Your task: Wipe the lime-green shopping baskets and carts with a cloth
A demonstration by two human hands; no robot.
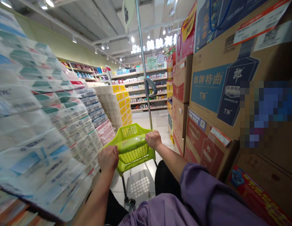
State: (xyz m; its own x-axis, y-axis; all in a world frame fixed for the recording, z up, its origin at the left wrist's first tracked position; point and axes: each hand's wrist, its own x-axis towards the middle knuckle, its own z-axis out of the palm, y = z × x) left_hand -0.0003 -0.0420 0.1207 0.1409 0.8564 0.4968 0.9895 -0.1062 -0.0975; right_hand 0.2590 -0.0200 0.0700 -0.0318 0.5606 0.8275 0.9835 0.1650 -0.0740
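Note:
A lime-green shopping cart (136,160) stands in front of me, its basket mesh-sided and with nothing visible inside. My left hand (108,157) is wrapped round the left end of the cart's handle (131,143). Round the right end of the same handle, my right hand (153,139) is closed too. A tall metal pole (143,56) with a grey hook (150,87) on it rises at the cart's right side. One caster wheel (129,200) shows below on the tiled floor.
Packs of tissue paper (51,125) are stacked high close on the left, with yellow-and-white paper packs (121,103) beyond. Cardboard liquor cartons (212,84) line the right side. Down the aisle, shelves of small goods (141,86) stand across the back.

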